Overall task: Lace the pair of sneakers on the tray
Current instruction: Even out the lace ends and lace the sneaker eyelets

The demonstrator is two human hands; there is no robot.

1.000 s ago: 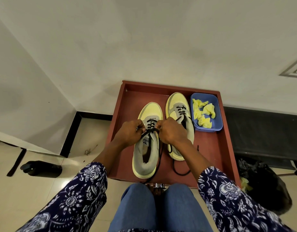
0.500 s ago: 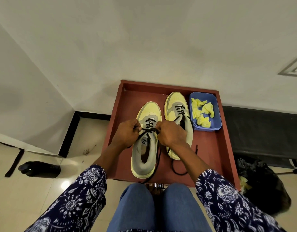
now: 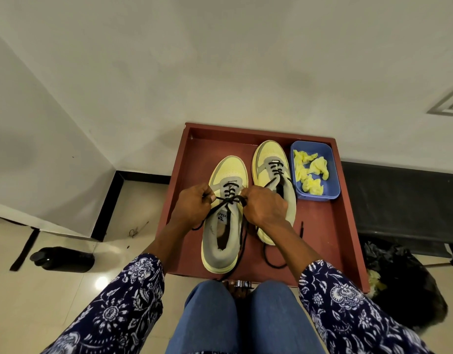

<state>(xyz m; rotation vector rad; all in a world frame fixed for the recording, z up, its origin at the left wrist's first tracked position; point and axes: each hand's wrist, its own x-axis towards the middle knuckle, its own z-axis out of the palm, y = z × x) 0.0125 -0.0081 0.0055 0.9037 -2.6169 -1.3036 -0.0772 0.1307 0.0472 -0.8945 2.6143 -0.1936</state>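
Pinching the black lace (image 3: pixel 229 200) from both sides, the left hand (image 3: pixel 192 209) and the right hand (image 3: pixel 265 209) each hold one end above the tongue of the left sneaker (image 3: pixel 224 218). The lace ends cross between the hands. This yellow and grey shoe sits on the red tray (image 3: pixel 330 233). The right sneaker (image 3: pixel 272 172) stands just beside it, a little farther away, with its lace hanging loose. A blue tub (image 3: pixel 334 180) with yellow scraps (image 3: pixel 312 172) sits at the far right of the tray.

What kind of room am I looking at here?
Likely an indoor room corner, home or office unclear: glossy tiled floor, plain white wall with black skirting, and a red tray of sneakers on the floor.
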